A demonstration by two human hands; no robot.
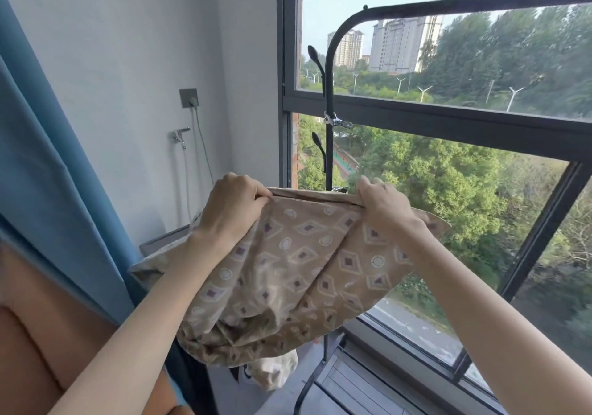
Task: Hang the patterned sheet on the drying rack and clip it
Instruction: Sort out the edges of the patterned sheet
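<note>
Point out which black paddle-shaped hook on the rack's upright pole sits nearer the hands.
The lower black paddle-shaped hook, below the silver metal clip; the upper black paddle-shaped hook sits above that clip, farther from both hands.

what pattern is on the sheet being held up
Tan sheet with pale diamond outlines, dark purple centres, and white circles; seen in the head view.

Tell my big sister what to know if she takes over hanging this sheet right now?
Left hand: gripping the top edge of the patterned sheet.
Right hand: gripping the same edge, further right.
The sheet is bunched, held below the drying rack's top bar, not on it.
A metal clip sits on the rack's upright post.
Done: sheet picked up.
Left: drape it over the bar, then clip it.
</note>
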